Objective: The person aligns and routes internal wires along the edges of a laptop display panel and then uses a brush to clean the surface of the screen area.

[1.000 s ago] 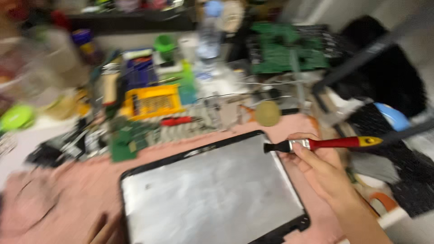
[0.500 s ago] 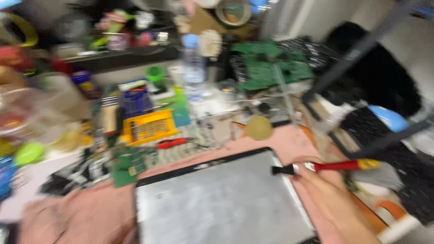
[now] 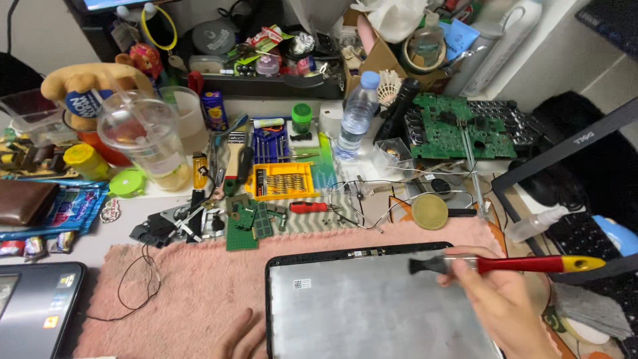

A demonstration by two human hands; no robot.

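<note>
Right hand [image 3: 505, 302] pinched a red-handled, yellow-tipped brush [image 3: 512, 264], bristles over the grey metal laptop lid [image 3: 359, 312]. Left hand [image 3: 242, 339] rested spread on the pink fleece mat [image 3: 193, 286].

A cluttered white desk [image 3: 119, 219] sits against a pale wall [image 3: 40, 33], part of it covered by a pink fluffy cloth [image 3: 193, 292]. A dark shelf [image 3: 266, 85] runs along the back. The light is bright and even.

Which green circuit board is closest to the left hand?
The small board at the pink mat's top edge, above the left hand; the big one lies far back right.
</note>
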